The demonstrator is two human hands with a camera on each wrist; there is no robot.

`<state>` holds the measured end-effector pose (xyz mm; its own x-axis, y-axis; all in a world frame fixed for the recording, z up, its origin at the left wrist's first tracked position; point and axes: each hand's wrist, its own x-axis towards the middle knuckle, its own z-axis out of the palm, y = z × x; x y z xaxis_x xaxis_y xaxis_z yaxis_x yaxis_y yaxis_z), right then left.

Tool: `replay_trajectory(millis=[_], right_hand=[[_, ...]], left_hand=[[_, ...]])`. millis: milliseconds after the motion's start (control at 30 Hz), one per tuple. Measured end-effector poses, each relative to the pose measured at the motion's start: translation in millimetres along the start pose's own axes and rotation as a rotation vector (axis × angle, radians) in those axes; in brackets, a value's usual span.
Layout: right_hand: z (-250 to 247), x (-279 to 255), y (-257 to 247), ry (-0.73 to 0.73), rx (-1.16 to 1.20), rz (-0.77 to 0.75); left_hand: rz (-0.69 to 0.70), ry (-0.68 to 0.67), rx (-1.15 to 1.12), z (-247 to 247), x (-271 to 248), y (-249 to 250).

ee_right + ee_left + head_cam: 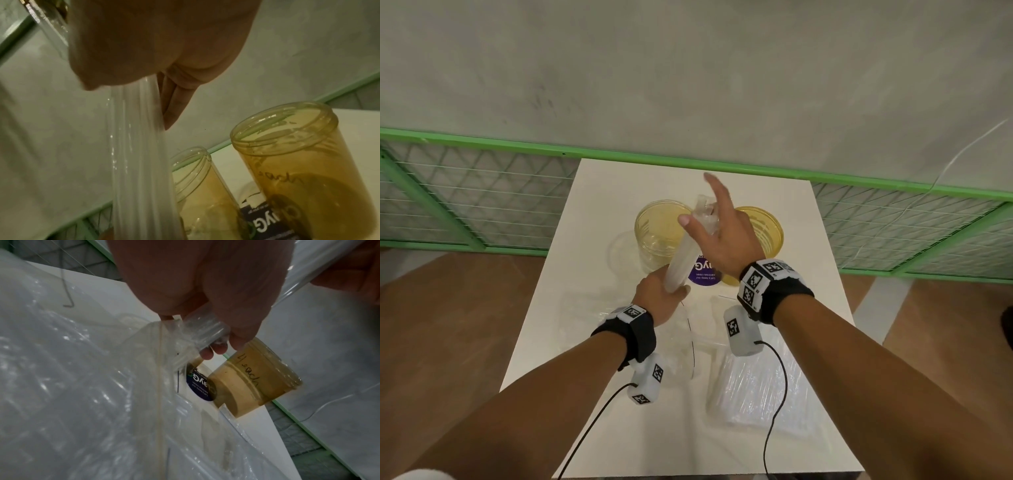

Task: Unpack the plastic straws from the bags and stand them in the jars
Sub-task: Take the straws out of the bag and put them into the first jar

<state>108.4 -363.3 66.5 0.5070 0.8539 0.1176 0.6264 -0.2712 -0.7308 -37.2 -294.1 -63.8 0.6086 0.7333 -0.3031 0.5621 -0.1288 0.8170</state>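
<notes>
Gripped low by left hand (659, 296), pinched near top by right hand (722, 236): straw bundle (685, 255), tilted above left jar (657, 233), right jar (767, 236) beside.

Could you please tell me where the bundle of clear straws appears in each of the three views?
Head: bundle of clear straws at centre, slanting between both hands, above the jars.
Left wrist: its lower end at centre, under the fingers.
Right wrist: left of centre, running downward.
Shared landmark: the handwritten amber jar.
</notes>
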Motion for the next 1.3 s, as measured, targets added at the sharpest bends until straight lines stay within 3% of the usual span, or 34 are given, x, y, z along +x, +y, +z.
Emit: replay_trajectory(millis=[100,167,267,433,500,600,733,900,1033,1200,1300], right_hand=[[-2,-1,-5,0.081,0.219,0.15],[0,-1,-6,0.053,0.298,0.21],[12,2,-6,-0.136,0.19,0.203],[24,6,-7,-0.049,0.173,0.215],[22,8,-10,0.006,0.173,0.21],[15,11,-15,0.094,0.263,0.215],[16,15,-24,0.119,0.343,0.209],[35,8,-37,0.084,0.425,0.202],[56,-1,-31,-0.04,0.342,0.232],[58,0,-28,-0.157,0.308,0.246],[53,1,-31,-0.126,0.349,0.271]], left_hand=[[0.034,0.021,-0.127,-5,4,12],[0.07,-0.011,-0.168,-7,8,21],[0.13,-0.101,-0.136,-4,15,25],[0.075,-0.214,-0.188,-8,13,27],[-0.05,-0.281,-0.325,-13,11,21],[-0.29,-0.304,-0.729,-24,7,9],[-0.52,-0.154,-1.068,-37,7,1],[-0.506,-0.195,-1.294,-41,4,11],[-0.38,-0.175,-1.202,-43,2,26],[-0.493,-0.091,-1.066,-46,5,10],[-0.496,-0.038,-1.039,-48,9,1]])
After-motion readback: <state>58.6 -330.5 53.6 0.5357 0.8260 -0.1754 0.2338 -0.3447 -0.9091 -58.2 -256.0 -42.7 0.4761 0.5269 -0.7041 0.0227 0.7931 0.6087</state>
